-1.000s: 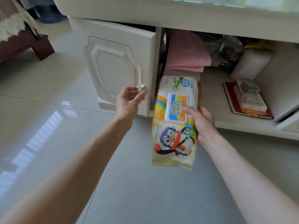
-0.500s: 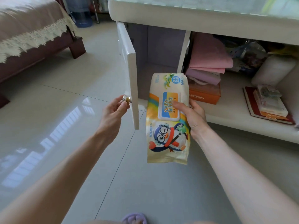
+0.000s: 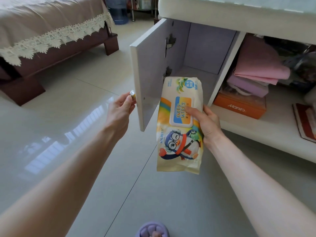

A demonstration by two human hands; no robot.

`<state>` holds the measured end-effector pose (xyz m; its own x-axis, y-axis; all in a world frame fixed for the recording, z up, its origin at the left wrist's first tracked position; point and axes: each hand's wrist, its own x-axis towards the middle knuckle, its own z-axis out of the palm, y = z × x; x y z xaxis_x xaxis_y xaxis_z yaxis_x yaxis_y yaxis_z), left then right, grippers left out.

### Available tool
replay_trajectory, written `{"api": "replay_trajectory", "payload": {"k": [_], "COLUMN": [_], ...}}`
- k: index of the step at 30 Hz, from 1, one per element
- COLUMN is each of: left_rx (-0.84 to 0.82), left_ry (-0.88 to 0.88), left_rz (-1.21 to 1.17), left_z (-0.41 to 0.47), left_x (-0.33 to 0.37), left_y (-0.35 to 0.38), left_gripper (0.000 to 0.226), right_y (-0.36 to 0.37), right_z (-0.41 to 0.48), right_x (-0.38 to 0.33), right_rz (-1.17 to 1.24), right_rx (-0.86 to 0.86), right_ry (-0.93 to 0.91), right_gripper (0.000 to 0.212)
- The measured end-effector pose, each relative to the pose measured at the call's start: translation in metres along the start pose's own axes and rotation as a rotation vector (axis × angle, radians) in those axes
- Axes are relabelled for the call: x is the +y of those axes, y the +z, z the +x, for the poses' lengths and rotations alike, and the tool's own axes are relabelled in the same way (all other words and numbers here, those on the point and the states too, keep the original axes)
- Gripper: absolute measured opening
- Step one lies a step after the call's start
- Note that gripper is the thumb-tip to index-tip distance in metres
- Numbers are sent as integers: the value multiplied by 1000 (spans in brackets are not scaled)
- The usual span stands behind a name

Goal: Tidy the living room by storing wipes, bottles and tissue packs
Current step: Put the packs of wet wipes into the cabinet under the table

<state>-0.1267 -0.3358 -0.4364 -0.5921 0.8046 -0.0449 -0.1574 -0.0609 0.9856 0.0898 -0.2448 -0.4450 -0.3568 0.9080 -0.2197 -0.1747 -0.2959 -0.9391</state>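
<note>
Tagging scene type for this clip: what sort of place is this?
Probably a home living room or bedroom. A low white cabinet with one door open holds folded pink cloths and an orange cardboard box; a dark wooden couch or bed under a lace-edged cover stands on glossy floor tiles.

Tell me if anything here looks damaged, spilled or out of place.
Nothing spilled or damaged. The wipes pack, held by the right hand, looks intact; only the folded cloths sit slightly askew on the orange box.

yellow penguin-print wipes pack point(image 3: 179, 127), white cabinet door point(image 3: 147, 74).
</note>
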Motion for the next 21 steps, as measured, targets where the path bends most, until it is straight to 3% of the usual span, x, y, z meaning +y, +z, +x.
{"api": "replay_trajectory", "payload": {"k": [4,9,21], "left_rx": [64,95,260], "left_ry": [-3,42,61], "left_rz": [0,208,167], "left_z": [-5,-27,-4], "left_x": [-4,-19,-23], "left_y": [4,22,18], "left_gripper": [36,54,39], "right_y": [5,4,-11], "right_z": [3,5,4], "right_x": [2,2,-1], "right_rz": [-9,-14,-13], "right_rx": [-20,-20,6], "right_ry": [0,-2,-9], "right_gripper": [48,48,48]}}
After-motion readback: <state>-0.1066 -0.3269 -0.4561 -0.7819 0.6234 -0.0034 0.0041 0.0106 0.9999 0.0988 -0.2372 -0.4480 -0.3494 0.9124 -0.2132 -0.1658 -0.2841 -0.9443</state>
